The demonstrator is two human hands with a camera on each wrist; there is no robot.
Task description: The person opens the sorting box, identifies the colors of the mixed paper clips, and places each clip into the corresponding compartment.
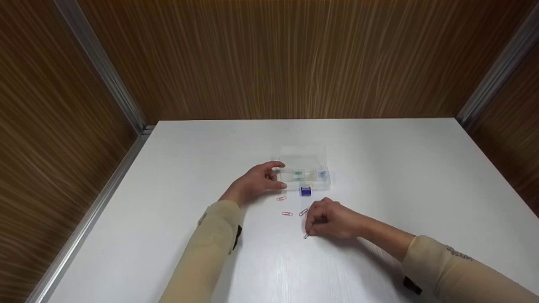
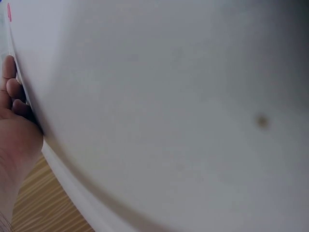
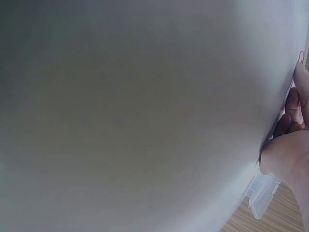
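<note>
1. Head view: the right hand (image 1: 332, 219) curls down onto the table (image 1: 379, 168), fingertips pinching a paper clip (image 1: 307, 235) that pokes out beneath them.
2. Left hand (image 1: 257, 182) rests beside the clear box (image 1: 305, 170), thumb and forefinger closed round its left end, steadying it by the look of things.
3. That box sits mid-table with its lid folded back; green and blue bits show in its compartments, too small to name.
4. A blue clip (image 1: 305, 191) stands just in front of the box, touching or nearly so.
5. Loose on the table between the hands: a pink clip (image 1: 281, 198), a red clip (image 1: 286, 213) and a pale clip (image 1: 303, 212), all near one another.
6. Right wrist view: mostly white tabletop, fingers (image 3: 295, 104) bunched at the edge with the clip's loop just above them, and the box's corner below.
7. Left wrist view: fingers (image 2: 10, 82) curled against the box's wall; little else.
8. My read: this is the pick-up step, one clip being lifted off the table.
9. Next move calls for a firm pinch, a short carry to the box, and a drop into the right compartment.
</note>
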